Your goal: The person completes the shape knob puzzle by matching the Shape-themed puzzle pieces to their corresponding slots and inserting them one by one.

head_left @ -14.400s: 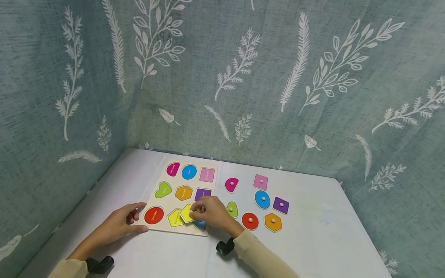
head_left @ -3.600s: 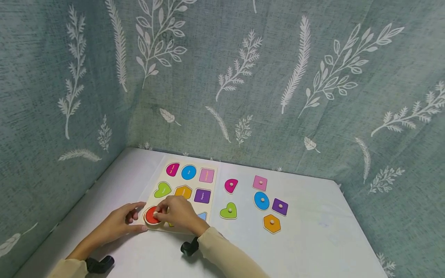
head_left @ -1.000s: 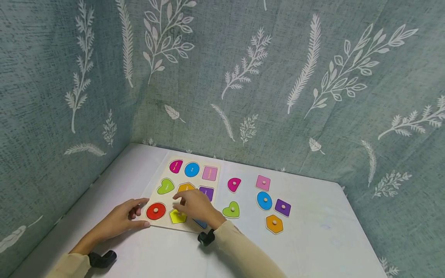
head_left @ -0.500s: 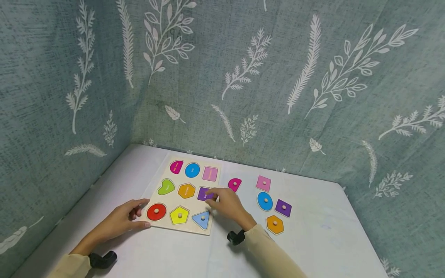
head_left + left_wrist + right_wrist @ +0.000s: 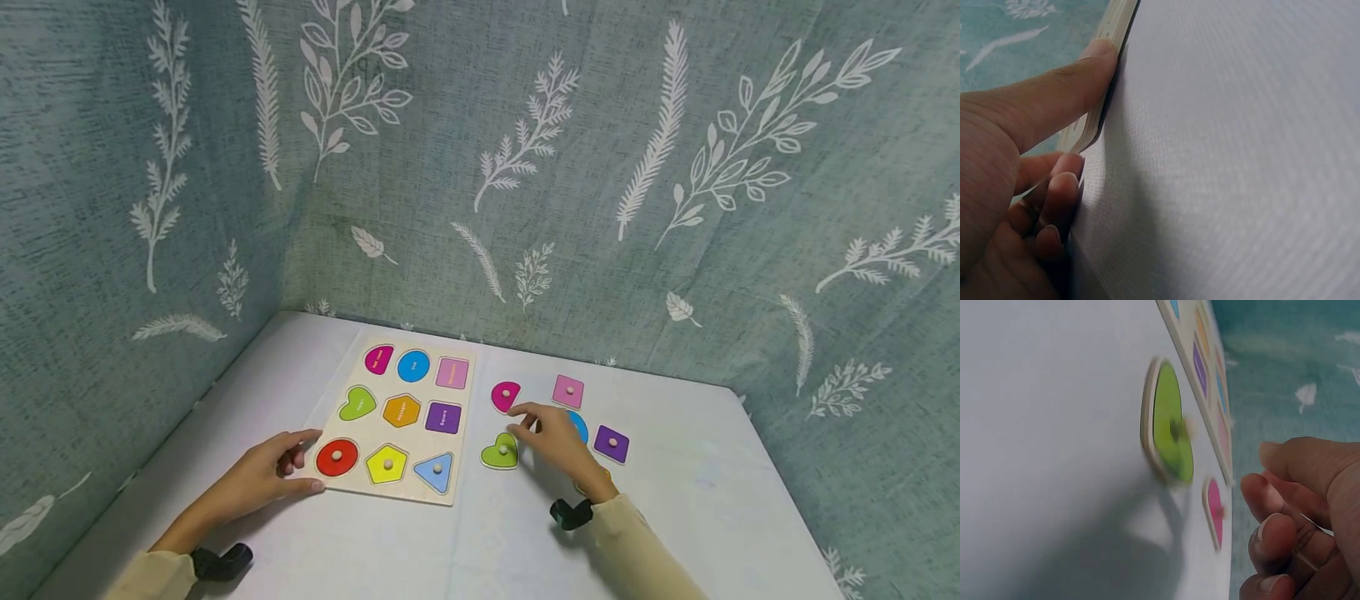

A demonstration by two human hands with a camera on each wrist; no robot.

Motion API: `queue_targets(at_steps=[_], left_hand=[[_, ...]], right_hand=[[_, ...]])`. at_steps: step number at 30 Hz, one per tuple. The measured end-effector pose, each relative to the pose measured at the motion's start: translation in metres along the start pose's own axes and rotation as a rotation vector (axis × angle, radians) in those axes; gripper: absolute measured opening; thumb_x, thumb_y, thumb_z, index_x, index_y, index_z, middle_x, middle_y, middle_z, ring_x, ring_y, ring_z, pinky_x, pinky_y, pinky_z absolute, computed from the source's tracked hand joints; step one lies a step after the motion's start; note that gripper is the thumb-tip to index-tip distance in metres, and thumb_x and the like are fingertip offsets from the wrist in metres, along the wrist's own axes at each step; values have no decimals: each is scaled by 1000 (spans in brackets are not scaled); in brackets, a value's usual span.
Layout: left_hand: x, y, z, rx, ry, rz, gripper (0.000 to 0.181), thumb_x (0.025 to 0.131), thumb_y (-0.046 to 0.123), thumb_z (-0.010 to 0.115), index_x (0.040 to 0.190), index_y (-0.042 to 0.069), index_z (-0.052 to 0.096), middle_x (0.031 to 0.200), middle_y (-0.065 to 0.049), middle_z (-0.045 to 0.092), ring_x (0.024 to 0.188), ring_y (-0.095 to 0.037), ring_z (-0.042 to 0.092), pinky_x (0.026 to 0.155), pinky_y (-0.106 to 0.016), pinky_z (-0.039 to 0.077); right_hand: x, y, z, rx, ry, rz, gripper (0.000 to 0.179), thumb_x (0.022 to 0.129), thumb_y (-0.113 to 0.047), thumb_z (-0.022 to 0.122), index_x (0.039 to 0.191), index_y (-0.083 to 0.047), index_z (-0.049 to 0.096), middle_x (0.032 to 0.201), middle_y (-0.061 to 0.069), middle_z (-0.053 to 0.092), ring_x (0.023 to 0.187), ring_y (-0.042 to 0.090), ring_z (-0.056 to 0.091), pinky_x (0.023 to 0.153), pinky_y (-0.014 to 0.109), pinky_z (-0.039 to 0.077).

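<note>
The right hand (image 5: pixel 553 440) hangs above the tabletop holding nothing, thumb and forefinger a narrow gap apart. Just on the person's side of those fingertips and slightly left lies the green heart knob piece (image 5: pixel 496 455), knob up, no clear long axis, much nearer this hand than the other. Close on their far side lies the magenta half-round piece (image 5: pixel 503 405). Farther left, the left hand (image 5: pixel 258 477) touches the shape puzzle board (image 5: pixel 416 442) at its corner. The white tabletop (image 5: pixel 712 492) runs back to a leaf-patterned curtain (image 5: pixel 600 167).
</note>
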State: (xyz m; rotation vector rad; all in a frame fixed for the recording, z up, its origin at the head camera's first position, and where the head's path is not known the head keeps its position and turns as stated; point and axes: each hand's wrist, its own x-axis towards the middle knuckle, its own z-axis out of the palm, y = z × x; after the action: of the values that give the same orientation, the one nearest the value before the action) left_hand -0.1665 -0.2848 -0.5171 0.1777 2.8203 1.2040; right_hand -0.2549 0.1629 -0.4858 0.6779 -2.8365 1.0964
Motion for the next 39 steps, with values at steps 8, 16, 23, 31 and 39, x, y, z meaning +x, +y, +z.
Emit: queue_targets(at_steps=[8, 16, 23, 31, 39], left_hand=[[0, 0, 0, 3, 1, -1, 92, 70, 34, 96, 142, -6, 54, 88, -3, 49, 82, -20, 49, 67, -24, 47], [1, -3, 2, 8, 0, -8, 92, 71, 35, 95, 142, -6, 53, 89, -3, 49, 83, -20, 49, 67, -24, 46], [1, -3, 2, 4, 3, -5, 92, 71, 34, 95, 142, -6, 53, 89, -4, 49, 83, -20, 48, 67, -25, 45], [1, -3, 2, 16, -1, -14, 94, 71, 36, 95, 143, -6, 53, 89, -4, 48, 83, -20, 48, 67, -24, 46], [1, -3, 1, 18, 2, 0, 91, 72, 34, 95, 142, -6, 53, 89, -3, 49, 83, -19, 48, 67, -25, 45]], right_hand=[[-27, 27, -28, 49, 59, 90, 23, 94, -19, 77, 116, -11, 76, 82, -6, 65, 67, 15, 55, 57, 27, 46], [-52, 52, -49, 17, 100, 192, 22, 95, -21, 77, 115, -14, 77, 82, -4, 64, 66, 17, 55, 52, 26, 45], [-66, 66, -67, -4, 148, 298, 23, 95, -19, 75, 117, -11, 75, 84, -2, 66, 77, 19, 56, 62, 25, 47], [-82, 86, -79, -34, 169, 374, 26, 96, -24, 74, 117, -8, 74, 86, 2, 64, 78, 20, 53, 59, 26, 47], [-91, 100, -88, -6, 184, 418, 29, 96, -25, 74, 120, -8, 73, 81, 4, 62, 68, 20, 54, 55, 27, 47]])
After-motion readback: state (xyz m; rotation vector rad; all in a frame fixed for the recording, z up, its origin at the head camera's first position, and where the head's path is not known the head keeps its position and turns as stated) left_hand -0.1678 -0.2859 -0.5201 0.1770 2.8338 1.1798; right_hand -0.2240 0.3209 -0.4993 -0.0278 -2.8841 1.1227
